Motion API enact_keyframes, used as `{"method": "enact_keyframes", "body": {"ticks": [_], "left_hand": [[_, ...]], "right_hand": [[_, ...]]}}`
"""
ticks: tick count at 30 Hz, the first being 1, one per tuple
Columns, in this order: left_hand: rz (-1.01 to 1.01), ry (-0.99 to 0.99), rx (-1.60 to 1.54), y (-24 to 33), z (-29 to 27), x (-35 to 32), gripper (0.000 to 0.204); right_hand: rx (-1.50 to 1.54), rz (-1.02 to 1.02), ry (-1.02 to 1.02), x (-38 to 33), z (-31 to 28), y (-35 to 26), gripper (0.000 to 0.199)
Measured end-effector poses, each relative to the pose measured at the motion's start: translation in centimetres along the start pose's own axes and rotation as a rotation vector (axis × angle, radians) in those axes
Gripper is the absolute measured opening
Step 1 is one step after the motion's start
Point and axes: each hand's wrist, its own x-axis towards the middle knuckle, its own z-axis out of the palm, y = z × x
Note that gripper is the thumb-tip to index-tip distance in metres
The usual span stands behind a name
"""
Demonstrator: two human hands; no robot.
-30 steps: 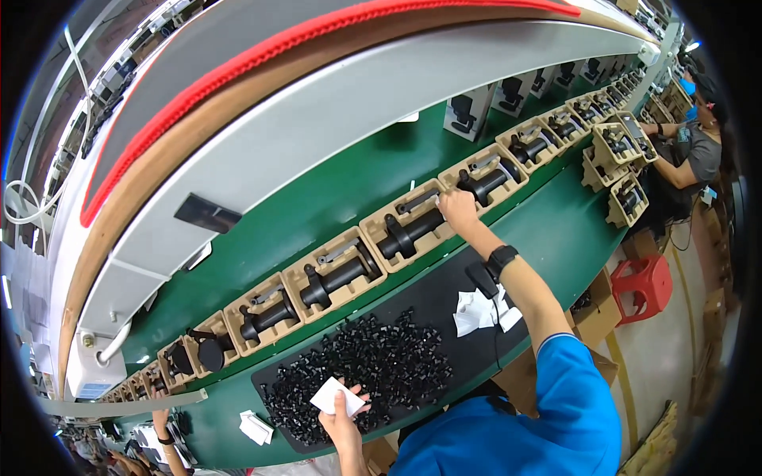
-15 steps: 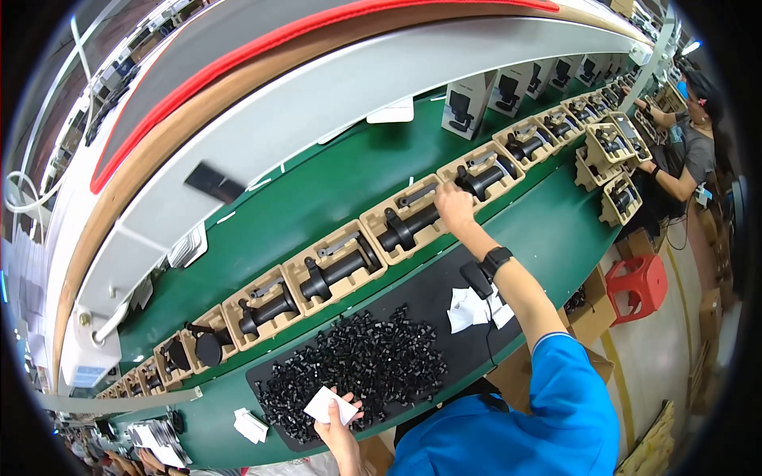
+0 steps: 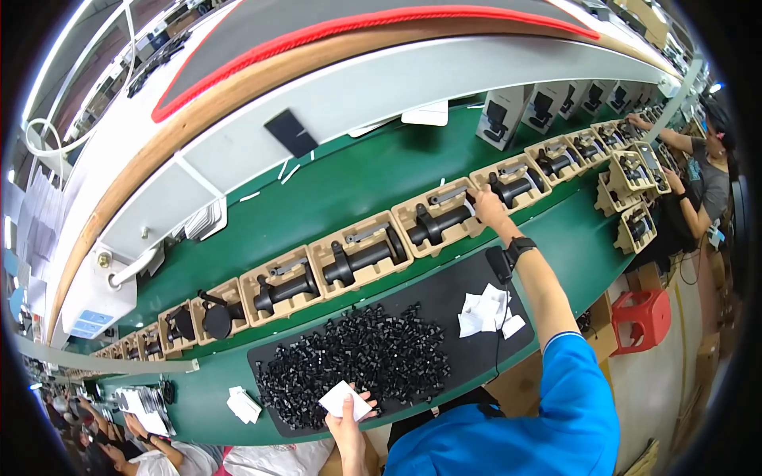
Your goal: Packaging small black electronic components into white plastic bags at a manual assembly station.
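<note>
My left hand (image 3: 346, 431) grips a small stack of white paper cards (image 3: 347, 399), thumb on top, above the near edge of a heap of small black parts (image 3: 357, 357). My right hand (image 3: 490, 209) reaches across to the right end of a tan molded tray (image 3: 429, 251). Its fingers are bent together at the end of a black cylindrical stand (image 3: 435, 227) lying in that tray, where a bit of white shows. Whatever those fingers hold is hidden. A flat grey arm-like piece (image 3: 449, 195) lies in the same tray, behind the stand.
Similar trays (image 3: 361, 274) run in a row along the green bench (image 3: 317, 190). A dark mat (image 3: 520, 337) lies under the heap, with white papers (image 3: 486, 309) and a black corded device (image 3: 499, 262) on it. Printed boxes (image 3: 500, 119) stand behind. A co-worker (image 3: 710, 166) is at the far right.
The whole view has turned, so the bench and trays sit farther right in the picture. My right hand stays at the same tray's right end; the left keeps the cards.
</note>
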Motion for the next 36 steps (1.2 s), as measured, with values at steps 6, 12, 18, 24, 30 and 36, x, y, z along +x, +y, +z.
{"method": "enact_keyframes", "body": {"ticks": [6, 12, 18, 24, 30, 36], "left_hand": [[0.011, -0.037, 0.018, 0.6, 0.1, 0.1, 0.038], [0.043, -0.076, 0.080, 0.7, -0.1, -0.2, 0.037], [-0.037, -0.249, -0.123, 1.1, 0.2, -0.6, 0.042], [0.036, -0.505, 0.138, 2.2, 1.7, -0.6, 0.029], [-0.021, -0.523, 0.033, 2.3, 0.5, -1.3, 0.029], [-0.081, -0.620, -0.061, 2.5, -1.6, -1.5, 0.028]], "right_hand": [[-0.065, -0.057, -0.011, 0.5, 0.4, 0.2, 0.031], [-0.179, -0.074, -0.100, -0.4, -0.4, 0.2, 0.034], [0.190, -0.330, 0.047, -12.8, -10.4, -12.2, 0.052], [0.636, -0.909, -0.087, -31.1, -14.4, -22.4, 0.080], [0.504, -0.832, 0.144, -33.6, -14.6, -23.6, 0.072], [0.248, -1.145, 0.272, -34.1, -15.0, -23.3, 0.045]]}}
